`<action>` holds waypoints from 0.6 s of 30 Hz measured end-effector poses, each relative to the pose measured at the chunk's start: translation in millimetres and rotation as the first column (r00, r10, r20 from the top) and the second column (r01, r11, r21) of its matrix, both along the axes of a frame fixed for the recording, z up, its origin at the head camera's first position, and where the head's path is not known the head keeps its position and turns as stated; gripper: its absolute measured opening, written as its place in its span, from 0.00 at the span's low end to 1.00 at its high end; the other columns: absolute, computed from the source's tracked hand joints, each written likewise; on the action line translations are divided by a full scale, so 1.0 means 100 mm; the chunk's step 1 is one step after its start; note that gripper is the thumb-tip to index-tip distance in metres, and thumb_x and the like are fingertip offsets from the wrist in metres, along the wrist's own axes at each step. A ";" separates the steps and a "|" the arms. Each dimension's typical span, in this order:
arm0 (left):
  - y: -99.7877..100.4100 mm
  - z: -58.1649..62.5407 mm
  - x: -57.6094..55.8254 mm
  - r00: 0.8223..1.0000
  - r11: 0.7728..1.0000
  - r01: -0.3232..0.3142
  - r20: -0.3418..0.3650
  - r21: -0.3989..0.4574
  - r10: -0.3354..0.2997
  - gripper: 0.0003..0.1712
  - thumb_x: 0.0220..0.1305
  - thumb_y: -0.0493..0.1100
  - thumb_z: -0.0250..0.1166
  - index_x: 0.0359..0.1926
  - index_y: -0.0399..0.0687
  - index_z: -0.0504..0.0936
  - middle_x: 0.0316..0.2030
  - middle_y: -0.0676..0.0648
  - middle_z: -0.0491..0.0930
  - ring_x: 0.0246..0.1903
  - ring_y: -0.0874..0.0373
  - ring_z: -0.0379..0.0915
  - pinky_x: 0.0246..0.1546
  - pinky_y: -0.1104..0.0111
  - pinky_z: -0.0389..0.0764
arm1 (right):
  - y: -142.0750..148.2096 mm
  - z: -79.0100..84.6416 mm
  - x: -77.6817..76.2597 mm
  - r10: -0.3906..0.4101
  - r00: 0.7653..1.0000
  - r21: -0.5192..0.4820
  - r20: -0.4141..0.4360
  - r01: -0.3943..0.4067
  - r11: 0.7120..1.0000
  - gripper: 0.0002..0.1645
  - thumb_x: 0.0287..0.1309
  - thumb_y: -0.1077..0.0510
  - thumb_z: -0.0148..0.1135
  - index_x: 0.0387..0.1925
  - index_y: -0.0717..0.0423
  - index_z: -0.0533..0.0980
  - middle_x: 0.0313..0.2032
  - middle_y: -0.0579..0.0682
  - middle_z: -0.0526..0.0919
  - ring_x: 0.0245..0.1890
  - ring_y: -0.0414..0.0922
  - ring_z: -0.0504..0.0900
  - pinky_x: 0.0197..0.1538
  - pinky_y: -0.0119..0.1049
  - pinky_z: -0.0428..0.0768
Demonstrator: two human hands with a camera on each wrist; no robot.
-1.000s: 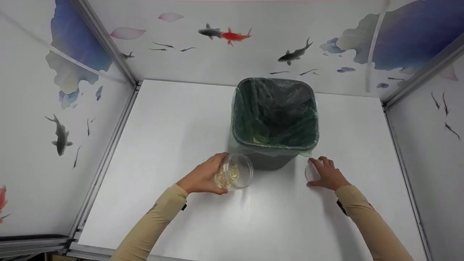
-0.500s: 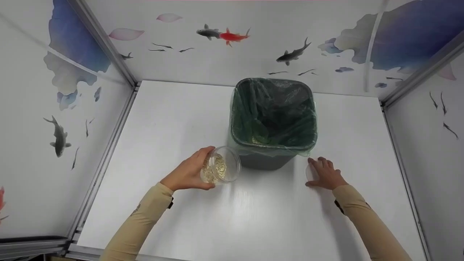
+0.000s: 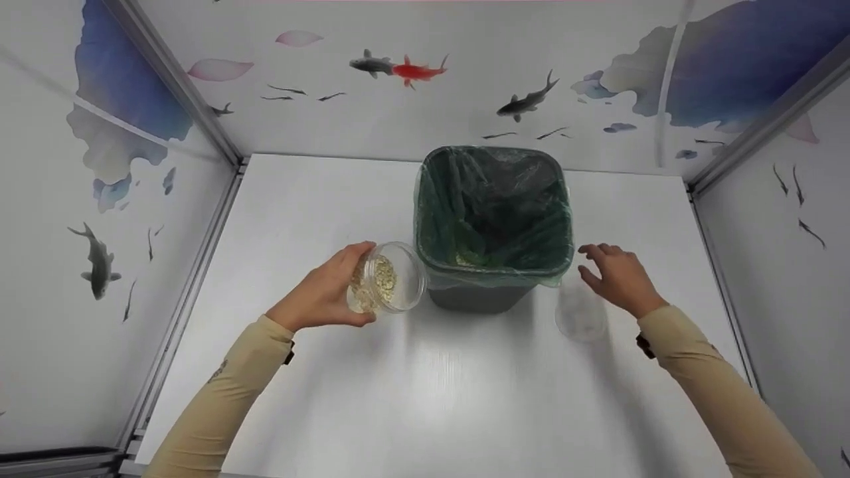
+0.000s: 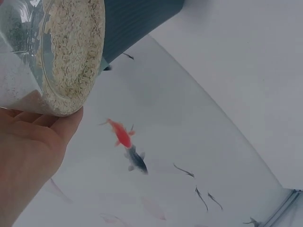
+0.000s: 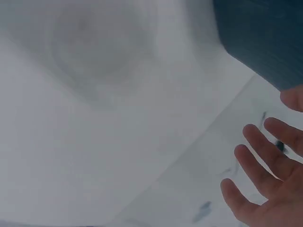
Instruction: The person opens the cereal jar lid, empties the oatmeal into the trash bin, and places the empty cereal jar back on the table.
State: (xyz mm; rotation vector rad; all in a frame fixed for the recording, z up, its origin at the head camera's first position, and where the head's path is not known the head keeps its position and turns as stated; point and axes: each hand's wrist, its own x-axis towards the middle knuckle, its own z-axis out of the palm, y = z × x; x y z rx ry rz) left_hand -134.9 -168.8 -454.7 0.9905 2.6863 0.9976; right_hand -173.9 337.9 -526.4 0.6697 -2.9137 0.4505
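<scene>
My left hand (image 3: 327,292) grips a clear plastic jar (image 3: 406,277), tilted with its mouth toward the bin. Pale oat flakes (image 3: 384,279) lie inside the jar; the left wrist view shows the flakes (image 4: 73,52) massed against its bottom. A dark trash bin (image 3: 475,297), lined with a thin green bag (image 3: 495,199), stands between the hands. To the bin's right, my right hand (image 3: 621,279) hovers with fingers loosely bent and nothing in them. Just below that hand, a clear round lid (image 3: 581,318) lies flat on the table.
A white table (image 3: 425,411) bears everything. White panels with painted fish and leaves enclose it at the back (image 3: 425,119) and both sides, joined by metal frame bars (image 3: 192,285). Some pale bits (image 3: 465,255) show inside the bin bag.
My right hand has let go of the lid and risen away, forward and right. The left hand has moved left and a little forward with the jar. The view has shifted slightly.
</scene>
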 end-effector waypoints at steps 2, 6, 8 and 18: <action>-0.03 0.06 -0.01 1.000 1.000 -0.006 -0.015 -0.010 0.006 0.62 0.37 0.48 0.80 0.70 0.36 0.55 0.61 0.40 0.66 0.57 0.50 0.67 0.54 0.56 0.74 | -0.04 0.24 -0.07 0.014 0.999 -0.008 -0.044 -0.014 1.000 0.13 0.58 0.64 0.63 0.44 0.68 0.78 0.35 0.62 0.82 0.30 0.59 0.80 0.35 0.58 0.76; -0.09 0.17 -0.01 0.999 0.999 -0.021 -0.038 -0.030 0.020 0.62 0.37 0.49 0.80 0.69 0.36 0.55 0.60 0.39 0.67 0.57 0.49 0.68 0.53 0.56 0.74 | -0.16 0.68 -0.19 0.003 1.000 -0.028 0.011 -0.002 1.000 0.11 0.65 0.62 0.56 0.43 0.67 0.78 0.35 0.62 0.84 0.29 0.58 0.81 0.35 0.57 0.77; -0.11 0.22 -0.03 0.999 0.999 -0.027 -0.046 -0.040 0.025 0.62 0.37 0.49 0.81 0.69 0.35 0.55 0.60 0.38 0.67 0.57 0.49 0.68 0.53 0.55 0.74 | -0.22 0.86 -0.24 -0.015 0.997 -0.033 0.071 0.018 0.999 0.15 0.69 0.58 0.53 0.44 0.67 0.78 0.36 0.63 0.84 0.31 0.59 0.82 0.37 0.57 0.77; -0.12 0.45 -0.12 0.994 0.997 -0.044 -0.098 -0.065 0.037 0.61 0.38 0.50 0.80 0.69 0.35 0.56 0.60 0.38 0.67 0.57 0.48 0.67 0.53 0.54 0.74 | -0.53 1.10 -0.37 -0.044 0.970 -0.073 0.240 0.063 0.995 0.27 0.71 0.43 0.49 0.33 0.61 0.80 0.19 0.49 0.75 0.19 0.46 0.72 0.25 0.41 0.69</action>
